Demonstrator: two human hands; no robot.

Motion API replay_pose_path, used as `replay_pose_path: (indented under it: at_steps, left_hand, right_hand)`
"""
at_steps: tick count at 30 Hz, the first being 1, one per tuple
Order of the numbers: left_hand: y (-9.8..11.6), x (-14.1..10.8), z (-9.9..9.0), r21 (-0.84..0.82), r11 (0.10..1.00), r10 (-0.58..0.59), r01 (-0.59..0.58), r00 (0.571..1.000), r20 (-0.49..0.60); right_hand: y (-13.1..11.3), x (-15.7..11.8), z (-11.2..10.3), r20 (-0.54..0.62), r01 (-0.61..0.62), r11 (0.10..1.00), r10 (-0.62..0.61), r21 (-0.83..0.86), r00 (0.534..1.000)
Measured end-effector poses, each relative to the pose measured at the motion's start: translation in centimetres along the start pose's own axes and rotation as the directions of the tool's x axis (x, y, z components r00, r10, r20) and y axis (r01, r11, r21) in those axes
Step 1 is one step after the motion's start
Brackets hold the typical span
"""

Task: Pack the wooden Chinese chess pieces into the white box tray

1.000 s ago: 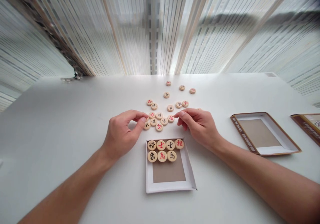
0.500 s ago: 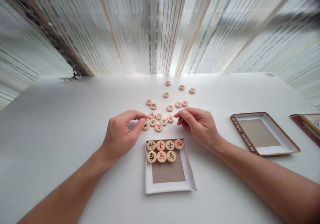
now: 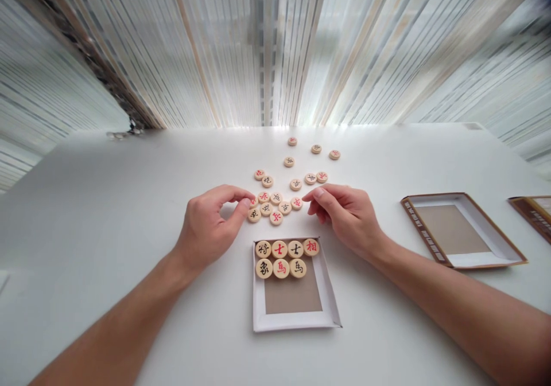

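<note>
Left hand (image 3: 217, 217) and right hand (image 3: 346, 214) flank the loose discs (image 3: 276, 218).
From my end I see the left thumb and forefinger at a red disc (image 3: 253, 202), though I can't tell whether they pinch it; the right is loosely curled, forefinger by another red disc (image 3: 297, 203), and I can't tell if it holds anything. Nearer me, the box (image 3: 297, 321) contains seven discs.
</note>
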State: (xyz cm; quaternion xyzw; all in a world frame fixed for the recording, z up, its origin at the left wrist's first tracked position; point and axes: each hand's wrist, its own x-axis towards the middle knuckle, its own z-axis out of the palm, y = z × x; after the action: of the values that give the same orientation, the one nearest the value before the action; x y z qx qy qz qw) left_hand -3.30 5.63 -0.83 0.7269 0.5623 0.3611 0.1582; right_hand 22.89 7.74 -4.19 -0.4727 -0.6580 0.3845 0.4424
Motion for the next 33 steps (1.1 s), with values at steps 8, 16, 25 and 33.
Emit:
replay_pose_path:
  at_steps: [8,16,25,33]
  left_hand:
    - [-0.1,0.1,-0.2,0.02,1.0,0.001,-0.001,1.0,0.003]
    - [-0.3,0.2,-0.2,0.037,0.999,-0.003,0.003,1.0,0.008]
    - [-1.1,0.2,0.1,0.055,0.994,-0.096,0.096,0.995,0.006]
    - [-1.5,0.3,0.2,0.056,0.997,-0.052,0.047,0.995,0.085]
  right_hand:
    - [0.0,0.0,0.0,-0.001,-0.008,1.0,0.008,0.007,1.0]
    - [-0.3,0.0,0.1,-0.011,-0.005,1.0,0.006,0.022,1.0]
    - [-0.3,0.2,0.2,-0.043,-0.004,1.0,0.004,0.004,0.999]
    - [0.0,0.2,0.3,-0.032,0.011,0.999,-0.012,-0.044,0.999]
